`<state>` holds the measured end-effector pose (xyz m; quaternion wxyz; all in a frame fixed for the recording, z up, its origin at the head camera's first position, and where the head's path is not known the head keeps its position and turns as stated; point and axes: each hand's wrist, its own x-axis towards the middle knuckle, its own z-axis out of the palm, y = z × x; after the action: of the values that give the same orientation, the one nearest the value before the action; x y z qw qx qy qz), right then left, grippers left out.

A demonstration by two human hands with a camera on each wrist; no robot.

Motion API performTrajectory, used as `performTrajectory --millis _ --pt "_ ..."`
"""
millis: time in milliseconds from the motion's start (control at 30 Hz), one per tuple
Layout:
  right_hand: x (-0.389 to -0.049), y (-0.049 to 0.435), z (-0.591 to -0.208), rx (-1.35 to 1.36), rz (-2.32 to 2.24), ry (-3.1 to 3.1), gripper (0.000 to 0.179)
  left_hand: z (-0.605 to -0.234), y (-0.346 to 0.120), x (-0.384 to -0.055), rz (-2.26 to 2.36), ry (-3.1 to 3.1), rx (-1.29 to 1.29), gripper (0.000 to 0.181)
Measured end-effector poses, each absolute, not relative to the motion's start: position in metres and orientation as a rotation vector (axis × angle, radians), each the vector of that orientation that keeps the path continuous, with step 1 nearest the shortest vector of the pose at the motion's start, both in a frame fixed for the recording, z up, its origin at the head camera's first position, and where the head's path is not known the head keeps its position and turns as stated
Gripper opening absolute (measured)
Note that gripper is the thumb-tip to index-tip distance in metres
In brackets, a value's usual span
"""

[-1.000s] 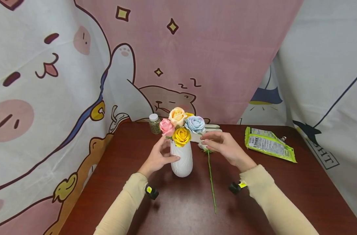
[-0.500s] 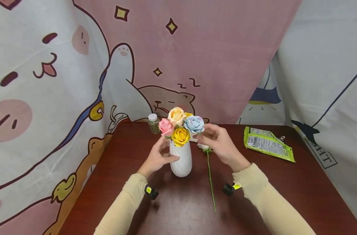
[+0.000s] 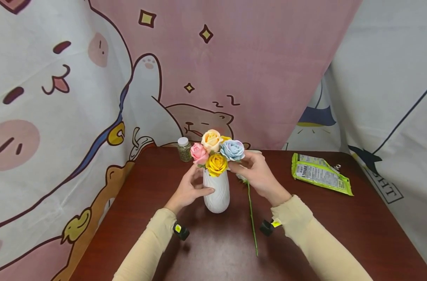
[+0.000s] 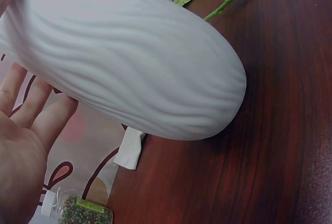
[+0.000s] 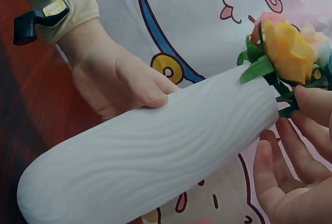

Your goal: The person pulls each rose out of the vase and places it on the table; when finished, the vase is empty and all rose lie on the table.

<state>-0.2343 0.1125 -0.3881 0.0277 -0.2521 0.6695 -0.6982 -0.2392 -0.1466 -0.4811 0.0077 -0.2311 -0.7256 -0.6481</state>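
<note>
A white ribbed vase (image 3: pixel 217 193) stands on the table with several artificial roses in it. My left hand (image 3: pixel 188 189) grips the vase from the left, thumb across its front and fingers behind. The right wrist view shows my right hand (image 5: pixel 295 167) at the vase mouth, thumb and fingers apart, fingertips right by the rim and green stems. In the head view it is just under the blue rose (image 3: pixel 232 150). A yellow rose (image 3: pixel 217 164) faces the front, a pink rose (image 3: pixel 199 153) leans left and a peach rose (image 3: pixel 211 141) stands highest. Another yellow bloom is mostly hidden behind them.
A white rose lies on the table, its green stem (image 3: pixel 252 218) pointing towards me. Behind the vase, a white cloth item (image 4: pixel 129 149) is partly hidden. A capped jar (image 3: pixel 184 149) stands at the back left; a lime-green packet (image 3: pixel 320 173) lies at the right.
My right hand has moved left, from over the white rose to the vase mouth beneath the blue rose. The left hand has kept its grip on the vase.
</note>
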Motion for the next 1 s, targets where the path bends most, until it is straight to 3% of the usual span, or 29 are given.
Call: performTrajectory --millis 1000 --pt "-0.229 0.100 -0.372 -0.662 -2.288 2.076 0.044 -0.479 -0.145 -0.239 -2.021 -2.288 -0.684 0.079"
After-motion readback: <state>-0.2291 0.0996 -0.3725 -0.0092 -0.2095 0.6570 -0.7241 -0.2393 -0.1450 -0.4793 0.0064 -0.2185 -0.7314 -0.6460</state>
